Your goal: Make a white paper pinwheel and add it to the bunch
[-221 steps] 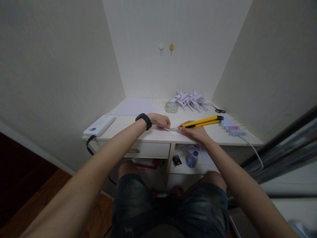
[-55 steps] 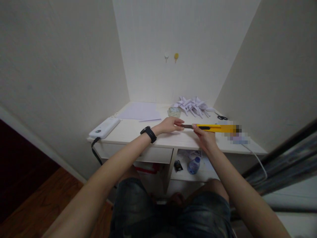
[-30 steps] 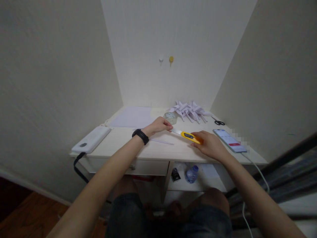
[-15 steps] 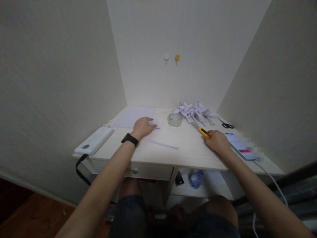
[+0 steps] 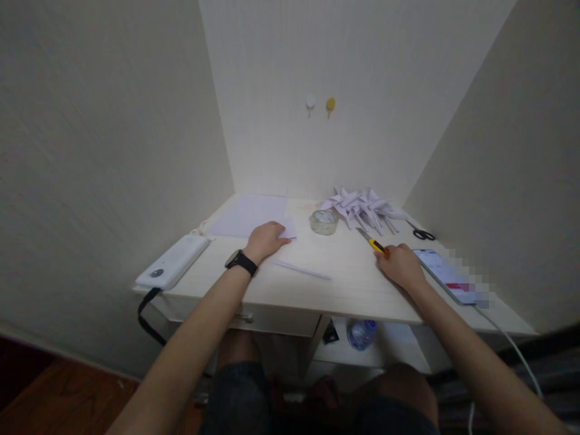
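Note:
My left hand (image 5: 265, 241), with a black watch (image 5: 241, 262) on its wrist, has its fingers curled on a small piece of white paper (image 5: 290, 229). Part of that paper is hidden under the hand. Larger white sheets (image 5: 244, 211) lie beside and behind it. In my right hand (image 5: 401, 267) is a yellow utility knife (image 5: 377, 245), its blade out and pointing to the far left, low over the desk. A thin rolled paper stick (image 5: 303, 270) rests in front, between my hands.
Behind are a roll of clear tape (image 5: 323, 223), a pile of paper pinwheels (image 5: 360, 206) and black-handled scissors (image 5: 423, 234). A phone (image 5: 448, 276) with a cable lies at the right, a white device (image 5: 174, 261) at the left. On the shelf below stands a plastic bottle (image 5: 361, 335).
My left hand and the small paper under it have come slightly nearer along the desk. The knife stays in my right hand. The whole view has shifted a little.

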### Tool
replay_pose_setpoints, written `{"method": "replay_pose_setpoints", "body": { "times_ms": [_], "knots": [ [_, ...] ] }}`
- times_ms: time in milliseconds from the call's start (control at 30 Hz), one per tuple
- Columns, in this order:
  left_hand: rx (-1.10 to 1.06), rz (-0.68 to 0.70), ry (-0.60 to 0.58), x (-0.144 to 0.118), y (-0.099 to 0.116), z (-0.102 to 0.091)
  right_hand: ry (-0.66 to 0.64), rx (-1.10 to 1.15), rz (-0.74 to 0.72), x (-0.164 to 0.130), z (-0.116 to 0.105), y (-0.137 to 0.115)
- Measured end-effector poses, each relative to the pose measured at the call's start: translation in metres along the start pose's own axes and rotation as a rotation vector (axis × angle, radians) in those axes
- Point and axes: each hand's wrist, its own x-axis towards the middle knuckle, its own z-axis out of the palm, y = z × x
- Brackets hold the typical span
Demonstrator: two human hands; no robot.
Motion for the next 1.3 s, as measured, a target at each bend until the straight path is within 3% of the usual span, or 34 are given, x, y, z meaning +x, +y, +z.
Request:
{"method": "replay_pose_setpoints", "body": {
  "times_ms": [133,233,333,433,567,667,833,1067,1200,1300],
  "knots": [
    [0.011,-0.016,-0.021,-0.001,0.005,-0.003,0.042,-0.031,-0.007,-0.005,-0.004,-0.005],
    [0.015,-0.018,-0.030,-0.002,0.007,-0.004,0.175,-0.021,-0.060,-0.010,-0.010,-0.012],
    [0.003,-0.004,-0.040,-0.003,0.008,-0.004,0.227,0.232,-0.254,-0.019,-0.017,-0.034],
    [-0.006,0.000,-0.064,-0.003,0.008,-0.003,0.083,0.609,-0.563,-0.031,-0.021,-0.066],
    [0.018,0.034,-0.012,-0.003,0.005,0.000,0.029,0.667,-0.783,-0.041,-0.017,-0.100],
    [0.013,0.031,-0.003,-0.003,0.004,0.002,0.061,0.598,-0.846,-0.036,-0.011,-0.104],
    [0.005,0.033,-0.043,-0.005,0.007,-0.001,0.080,0.416,-0.792,-0.012,-0.005,-0.086],
    [0.055,0.007,-0.024,-0.007,0.011,-0.008,-0.148,0.665,-0.493,0.029,0.002,-0.061],
    [0.043,-0.146,0.100,-0.007,0.011,-0.013,-0.214,0.748,-0.391,0.047,0.011,-0.059],
    [0.036,-0.292,0.220,-0.007,0.008,-0.021,-0.171,0.826,-0.347,0.051,0.017,-0.061]
  ]
}}
